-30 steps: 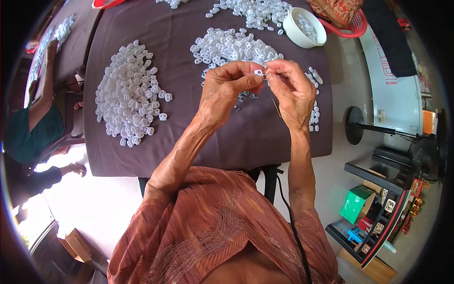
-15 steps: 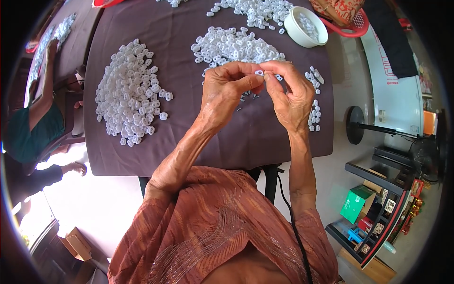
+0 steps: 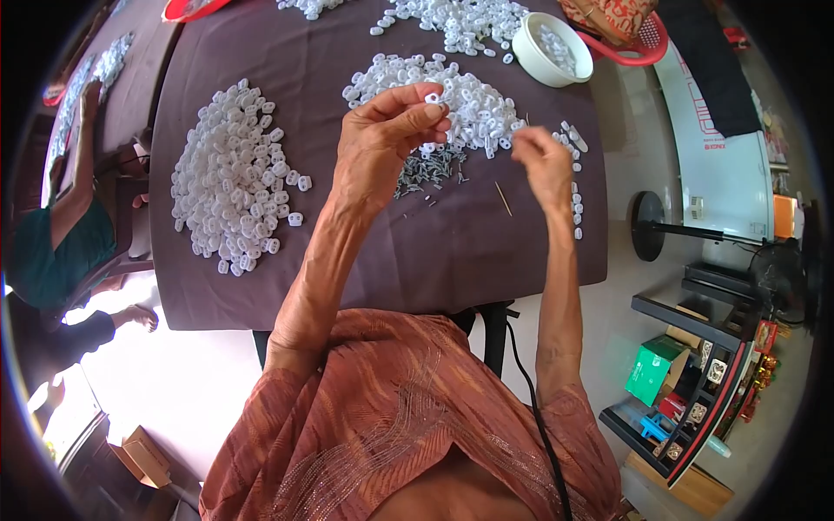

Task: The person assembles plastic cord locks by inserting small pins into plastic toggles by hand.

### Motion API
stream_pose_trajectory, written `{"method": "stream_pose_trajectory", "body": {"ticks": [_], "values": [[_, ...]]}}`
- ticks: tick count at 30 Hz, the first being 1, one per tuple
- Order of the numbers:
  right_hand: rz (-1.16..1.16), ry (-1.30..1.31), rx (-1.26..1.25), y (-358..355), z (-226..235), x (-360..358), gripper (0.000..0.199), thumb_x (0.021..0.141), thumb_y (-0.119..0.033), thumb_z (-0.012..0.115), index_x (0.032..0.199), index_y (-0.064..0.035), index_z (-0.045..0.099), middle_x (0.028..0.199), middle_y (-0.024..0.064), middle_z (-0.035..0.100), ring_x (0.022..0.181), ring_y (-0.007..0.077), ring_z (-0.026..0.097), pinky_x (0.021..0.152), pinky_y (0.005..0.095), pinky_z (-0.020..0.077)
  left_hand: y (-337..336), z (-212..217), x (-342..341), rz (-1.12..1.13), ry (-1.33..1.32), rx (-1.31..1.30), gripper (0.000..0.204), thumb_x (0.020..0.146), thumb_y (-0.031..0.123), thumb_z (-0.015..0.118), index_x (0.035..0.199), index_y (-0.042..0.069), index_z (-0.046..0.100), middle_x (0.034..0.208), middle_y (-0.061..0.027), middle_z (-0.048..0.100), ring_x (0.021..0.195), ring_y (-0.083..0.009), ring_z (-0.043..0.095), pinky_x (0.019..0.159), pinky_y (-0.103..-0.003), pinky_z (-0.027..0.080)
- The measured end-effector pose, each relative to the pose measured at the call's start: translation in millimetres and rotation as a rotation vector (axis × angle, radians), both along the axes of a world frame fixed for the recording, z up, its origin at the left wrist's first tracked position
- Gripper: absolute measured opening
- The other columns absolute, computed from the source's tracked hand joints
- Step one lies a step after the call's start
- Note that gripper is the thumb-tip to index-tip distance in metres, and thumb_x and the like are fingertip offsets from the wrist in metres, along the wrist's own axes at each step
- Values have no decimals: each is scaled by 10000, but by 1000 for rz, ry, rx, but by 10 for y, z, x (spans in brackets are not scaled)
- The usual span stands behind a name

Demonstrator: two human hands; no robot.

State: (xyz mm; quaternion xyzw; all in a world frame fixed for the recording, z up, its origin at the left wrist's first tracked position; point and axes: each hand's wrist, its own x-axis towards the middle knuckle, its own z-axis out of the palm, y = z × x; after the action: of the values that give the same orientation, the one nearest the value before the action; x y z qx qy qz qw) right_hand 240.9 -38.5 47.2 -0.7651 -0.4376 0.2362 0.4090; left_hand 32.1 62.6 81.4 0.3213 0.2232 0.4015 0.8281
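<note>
Raised over the table, my left hand [image 3: 382, 139] pinches a small white plastic piece with a hole [image 3: 433, 99] between thumb and index finger. To the right, my right hand [image 3: 546, 165] hangs with curled fingers, smeared by motion; whether anything is in them cannot be made out. Behind both hands spreads a heap of similar white pieces [image 3: 478, 108]. Small metal screws [image 3: 439, 170] lie in a pile below that heap. A thin pointed stick [image 3: 504, 199] rests on the cloth between the hands. Beyond my right hand, several white pieces [image 3: 577, 208] line the table's right side.
A large pile of white two-holed pieces [image 3: 230, 182] covers the left of the brown cloth [image 3: 347, 286]. A white bowl [image 3: 552, 52] and red basket [image 3: 647, 43] stand at the far right. Further left, a co-worker's arm [image 3: 74, 191] reaches over another table.
My hands have parted: the left moved left and up with a white piece, the right moved right. The screws and the thin stick now show between them.
</note>
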Motion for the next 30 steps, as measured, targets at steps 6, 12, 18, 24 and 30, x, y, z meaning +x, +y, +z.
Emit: {"method": "stream_pose_trajectory", "body": {"ticks": [6,12,18,24,30], "values": [[31,-470,-40,9,-539,-28,141,710,-127,631,788,-11,604,620,98,581,552,179,565,547,283,437,56,50,44,-20,-41,-49,152,777,31,609,912,-33,584,797,-98,614,684,-160,598,633,-257,495],[29,-553,-53,51,-613,-128,159,708,-144,633,795,-18,591,676,116,589,612,240,573,579,324,441,59,99,46,-21,-46,-22,113,786,48,605,880,-12,587,797,-93,614,683,-157,600,627,-253,492],[152,-392,13,-9,-582,-69,139,722,-106,611,814,-12,569,720,119,594,653,248,580,597,332,444,73,79,108,-11,-19,-34,114,785,52,601,881,-7,586,808,-98,614,680,-152,592,619,-258,485],[186,-424,112,155,-501,-225,123,734,-85,593,834,-16,569,747,125,600,663,265,585,602,329,449,75,241,64,66,-131,17,117,780,43,601,887,-4,589,805,-105,611,674,-151,586,610,-262,485],[197,-433,179,442,-408,-360,132,753,-114,543,853,-33,574,785,146,605,723,318,587,629,393,459,33,222,50,90,-124,-2,109,782,40,598,884,4,589,817,-105,609,672,-151,584,611,-259,485]]}}
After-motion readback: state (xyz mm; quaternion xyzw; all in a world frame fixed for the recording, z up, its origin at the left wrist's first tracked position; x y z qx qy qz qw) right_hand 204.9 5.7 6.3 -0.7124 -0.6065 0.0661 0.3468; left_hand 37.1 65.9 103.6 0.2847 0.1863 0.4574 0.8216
